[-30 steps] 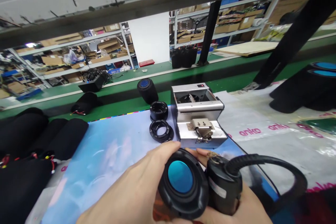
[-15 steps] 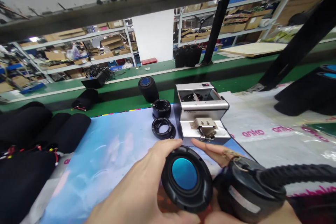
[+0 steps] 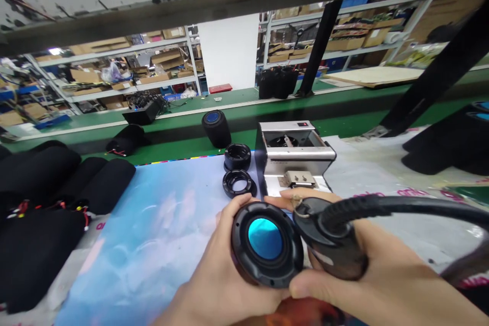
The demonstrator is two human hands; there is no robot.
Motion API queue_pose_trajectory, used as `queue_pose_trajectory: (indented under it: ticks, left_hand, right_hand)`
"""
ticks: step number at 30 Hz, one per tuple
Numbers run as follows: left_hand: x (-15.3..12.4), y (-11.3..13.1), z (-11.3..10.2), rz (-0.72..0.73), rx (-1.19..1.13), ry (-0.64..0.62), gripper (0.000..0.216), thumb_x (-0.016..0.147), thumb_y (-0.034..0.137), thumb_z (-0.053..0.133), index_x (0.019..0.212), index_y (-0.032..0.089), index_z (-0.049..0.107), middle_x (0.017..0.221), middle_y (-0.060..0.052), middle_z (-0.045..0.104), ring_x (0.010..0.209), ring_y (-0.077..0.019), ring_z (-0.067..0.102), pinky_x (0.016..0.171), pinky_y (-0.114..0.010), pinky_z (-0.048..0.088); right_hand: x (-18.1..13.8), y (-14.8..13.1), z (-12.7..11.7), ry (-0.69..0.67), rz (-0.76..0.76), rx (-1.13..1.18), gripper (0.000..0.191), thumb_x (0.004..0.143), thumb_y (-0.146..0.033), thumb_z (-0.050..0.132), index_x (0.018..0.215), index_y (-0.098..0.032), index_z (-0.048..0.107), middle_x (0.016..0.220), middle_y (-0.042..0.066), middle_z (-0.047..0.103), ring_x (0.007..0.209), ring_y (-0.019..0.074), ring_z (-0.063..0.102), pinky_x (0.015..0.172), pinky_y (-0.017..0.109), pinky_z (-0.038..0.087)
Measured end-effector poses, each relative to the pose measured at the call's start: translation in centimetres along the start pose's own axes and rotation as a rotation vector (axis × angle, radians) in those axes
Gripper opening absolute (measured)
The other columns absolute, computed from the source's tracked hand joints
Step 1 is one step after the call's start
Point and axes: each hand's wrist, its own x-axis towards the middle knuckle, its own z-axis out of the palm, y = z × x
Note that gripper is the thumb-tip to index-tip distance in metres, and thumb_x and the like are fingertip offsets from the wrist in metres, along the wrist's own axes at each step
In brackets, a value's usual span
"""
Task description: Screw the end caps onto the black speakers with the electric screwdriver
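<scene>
My left hand (image 3: 214, 285) is wrapped round a round black speaker unit with a shiny blue centre (image 3: 266, 244), held face up near the bottom middle. My right hand (image 3: 382, 275) grips a black power screwdriver (image 3: 332, 247) whose thick black cable (image 3: 401, 207) runs off to the right. The tool's body lies against the speaker unit's right rim. My right thumb presses under the unit's lower edge. Both hands hover above a pale blue mat (image 3: 153, 234).
A silver metal dispenser box (image 3: 294, 155) stands just beyond my hands. Two black rings (image 3: 239, 170) and a black cylinder speaker (image 3: 216, 127) sit to its left. Black fabric-covered cylinders (image 3: 57, 183) lie at the left and at the right edge (image 3: 451, 147). A green conveyor (image 3: 229, 112) runs behind.
My right hand has brought the screwdriver up and leftward against the speaker unit's rim. The cable now stretches level to the right. The left hand holds the unit slightly higher.
</scene>
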Motion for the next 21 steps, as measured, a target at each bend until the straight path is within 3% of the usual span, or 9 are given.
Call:
queue_pose_trajectory:
  ticks: [5,10,15,16,19,21]
  left_hand:
    - [0.3,1.9,-1.1,-0.101,-0.090,-0.065,0.120,0.057,0.017,0.105,0.155,0.032,0.037,0.159,-0.015,0.065,0.147,-0.0443,0.066,0.127,-0.059,0.053]
    - [0.0,0.7,-1.4,-0.034,-0.107,-0.021,0.129,0.061,0.030,0.108,0.162,0.034,0.029,0.162,-0.016,0.058,0.145,-0.0420,0.067,0.132,-0.060,0.045]
    - [-0.1,0.3,-1.2,0.017,-0.130,-0.043,0.123,0.062,0.018,0.104,0.158,0.035,0.029,0.157,-0.013,0.061,0.143,-0.0392,0.068,0.130,-0.057,0.048]
    - [-0.1,0.5,-1.2,0.015,-0.131,-0.067,0.121,0.063,0.015,0.101,0.158,0.035,0.029,0.156,-0.013,0.063,0.142,-0.0389,0.068,0.130,-0.058,0.049]
    - [-0.1,0.8,-1.2,-0.015,-0.112,-0.082,0.123,0.065,0.016,0.101,0.163,0.035,0.028,0.155,-0.012,0.067,0.141,-0.0389,0.071,0.130,-0.061,0.049]
    - [-0.2,0.7,-1.2,-0.034,-0.094,-0.051,0.128,0.064,0.021,0.104,0.166,0.036,0.028,0.156,-0.012,0.068,0.140,-0.0396,0.071,0.131,-0.063,0.047]
  right_hand:
    - [1.8,-2.0,0.4,-0.084,-0.119,-0.167,0.049,0.057,-0.036,0.090,0.106,-0.037,0.089,0.100,-0.001,0.083,0.095,0.0308,0.081,0.091,0.034,0.071]
    - [1.1,-2.6,1.5,-0.241,-0.282,-0.163,0.044,0.078,-0.039,0.082,0.122,-0.043,0.086,0.121,-0.006,0.082,0.101,0.0248,0.083,0.076,0.022,0.069]
    - [-0.2,-2.5,1.9,-0.058,-0.154,-0.198,0.054,0.079,-0.044,0.078,0.133,-0.042,0.081,0.130,-0.003,0.080,0.102,0.0313,0.084,0.066,0.028,0.069]
    - [-0.1,-2.3,1.7,-0.070,-0.175,-0.236,0.057,0.078,-0.046,0.080,0.135,-0.042,0.080,0.129,-0.002,0.081,0.105,0.0330,0.083,0.071,0.031,0.070]
    - [1.1,-2.0,0.4,-0.171,-0.286,-0.331,0.053,0.078,-0.043,0.087,0.131,-0.042,0.082,0.120,-0.002,0.082,0.114,0.0335,0.079,0.105,0.039,0.067]
    - [2.0,-2.4,-0.5,-0.234,-0.317,-0.425,0.046,0.077,-0.039,0.088,0.122,-0.041,0.084,0.117,-0.004,0.082,0.114,0.0303,0.078,0.110,0.035,0.064]
